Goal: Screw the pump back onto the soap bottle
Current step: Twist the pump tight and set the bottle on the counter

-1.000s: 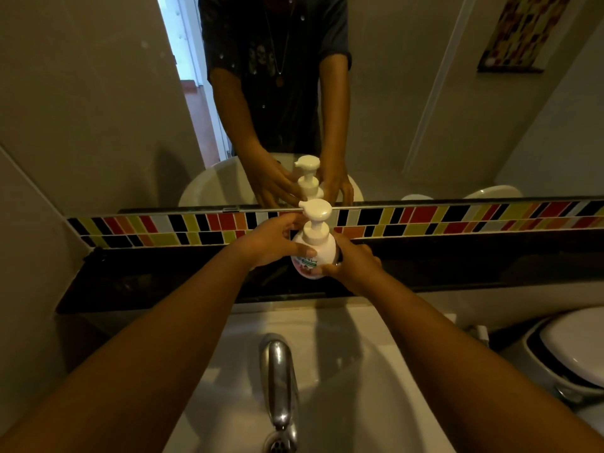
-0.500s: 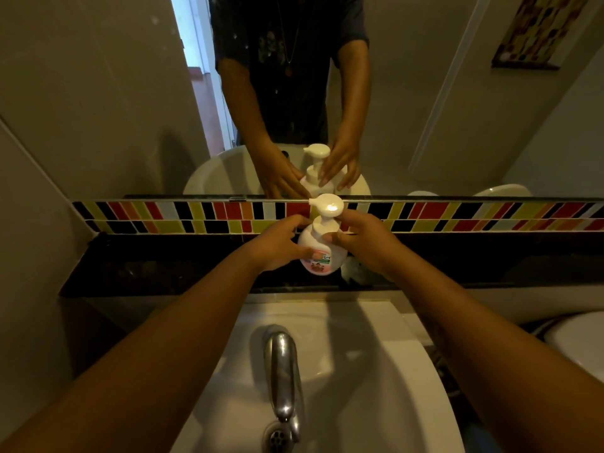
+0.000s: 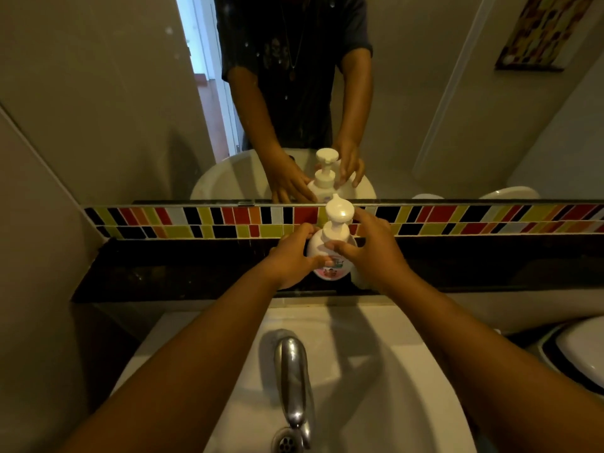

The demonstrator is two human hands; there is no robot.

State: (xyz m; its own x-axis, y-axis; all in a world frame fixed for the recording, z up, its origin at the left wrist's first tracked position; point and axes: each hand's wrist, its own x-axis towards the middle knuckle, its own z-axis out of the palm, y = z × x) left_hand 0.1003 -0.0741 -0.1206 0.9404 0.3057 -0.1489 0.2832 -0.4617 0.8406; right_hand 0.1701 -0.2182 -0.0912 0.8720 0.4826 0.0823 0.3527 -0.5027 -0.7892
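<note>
A white soap bottle (image 3: 315, 248) with a coloured label stands upright on the dark ledge (image 3: 183, 273) behind the basin. Its white pump (image 3: 339, 213) sits on the bottle's neck, nozzle pointing away toward the mirror. My left hand (image 3: 291, 256) wraps the bottle's left side, thumb across the label. My right hand (image 3: 369, 246) is at the pump's collar, thumb and fingers around the neck on the right side. The bottle's right side is hidden behind my right hand.
A white basin (image 3: 359, 371) with a chrome tap (image 3: 292, 377) and drain lies below my arms. A coloured tile strip (image 3: 183, 220) and a mirror (image 3: 114, 93) rise behind the ledge. A toilet lid (image 3: 575, 351) is at the right edge.
My right hand has shifted round the pump collar, with its thumb now in front of the neck, and the pump head has turned. The bottle stays on the ledge in my left hand.
</note>
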